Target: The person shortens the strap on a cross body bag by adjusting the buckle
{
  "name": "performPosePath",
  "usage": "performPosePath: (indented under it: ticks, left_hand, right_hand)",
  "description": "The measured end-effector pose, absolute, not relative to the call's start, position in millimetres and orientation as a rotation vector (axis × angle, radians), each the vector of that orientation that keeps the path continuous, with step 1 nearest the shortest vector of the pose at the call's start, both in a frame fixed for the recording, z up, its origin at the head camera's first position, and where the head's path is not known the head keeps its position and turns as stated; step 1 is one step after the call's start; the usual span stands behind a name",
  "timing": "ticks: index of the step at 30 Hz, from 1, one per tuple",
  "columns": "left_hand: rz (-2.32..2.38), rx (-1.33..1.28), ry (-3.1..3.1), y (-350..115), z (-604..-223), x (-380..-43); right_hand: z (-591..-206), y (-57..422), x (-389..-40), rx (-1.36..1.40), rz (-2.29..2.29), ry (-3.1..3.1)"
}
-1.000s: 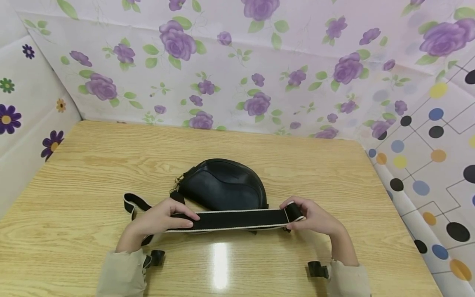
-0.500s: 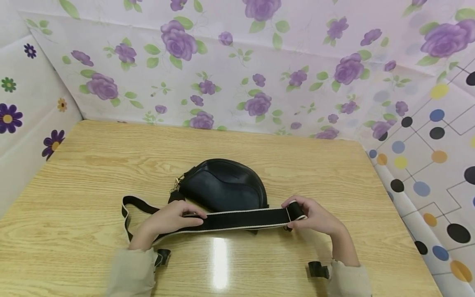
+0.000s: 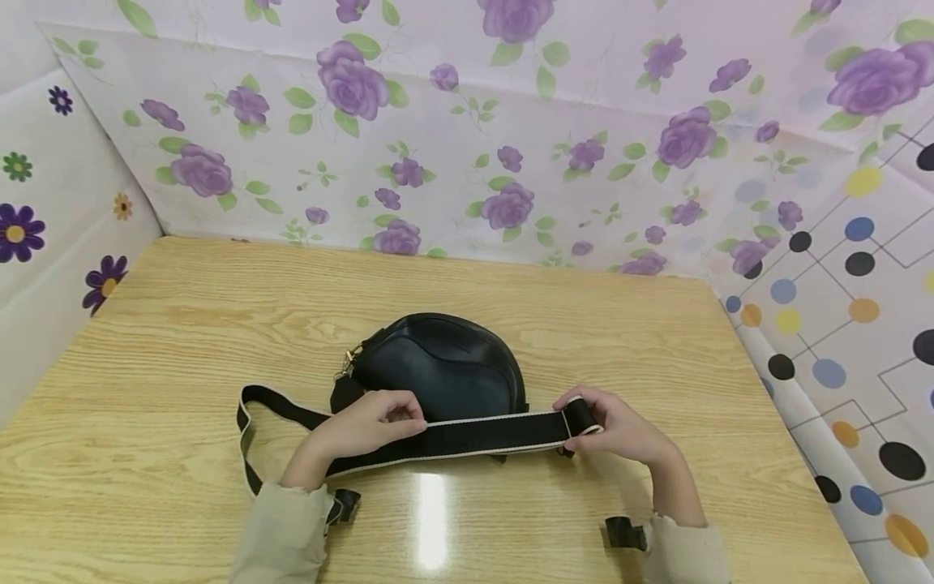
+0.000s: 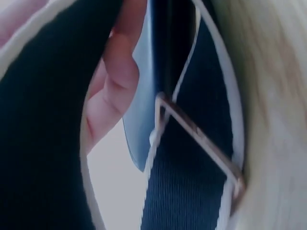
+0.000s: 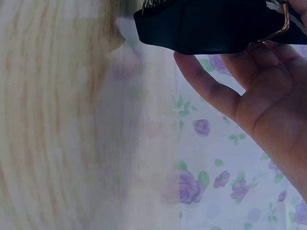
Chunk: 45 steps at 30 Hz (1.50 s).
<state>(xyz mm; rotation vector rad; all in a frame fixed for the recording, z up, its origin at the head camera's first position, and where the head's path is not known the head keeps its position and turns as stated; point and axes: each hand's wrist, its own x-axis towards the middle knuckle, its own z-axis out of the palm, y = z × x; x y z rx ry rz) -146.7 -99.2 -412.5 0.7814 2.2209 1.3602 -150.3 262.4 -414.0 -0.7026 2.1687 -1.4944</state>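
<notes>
A black half-moon bag [image 3: 438, 365] lies on the wooden table, gold-coloured clips [image 3: 350, 357] at its left end. In front of it stretches a wide black bag strap [image 3: 481, 434] with white edges, spanning both hands. My left hand [image 3: 368, 428] grips the strap partway along, fingers bent and thumb at its face. At the strap's right end, my right hand [image 3: 616, 426] pinches a folded-over turn between thumb and fingers. The left wrist view shows a metal slider [image 4: 201, 136] on a lower run of strap. A metal ring piece [image 5: 283, 26] shows beside the right fingers.
Left of the left hand, a loose loop of strap [image 3: 244, 438] lies on the table [image 3: 182, 324]. Flower-patterned sheeting [image 3: 438, 162] closes off the back, and dotted sheeting [image 3: 839, 341] the right side. Black wrist mounts [image 3: 623, 533] sit by the sleeves.
My left hand has slid rightward along the strap, closer to the right hand, and its fingers have bent more. The loose loop on the left has widened. My right hand has stayed put.
</notes>
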Motion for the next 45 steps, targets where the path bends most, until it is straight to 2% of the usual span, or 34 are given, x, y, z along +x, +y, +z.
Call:
performPosePath:
  ticks: [22, 45]
  left_hand:
    - [1.372, 1.035, 2.096, -61.3, -408.8, -148.5]
    - [1.424, 0.836, 2.258, -41.7, -412.3, -144.3]
  right_hand:
    - [-414.8, 261.4, -149.3, -0.705, -1.498, 2.174]
    - [-412.4, 258.6, -150.1, -0.701, -1.479, 2.178]
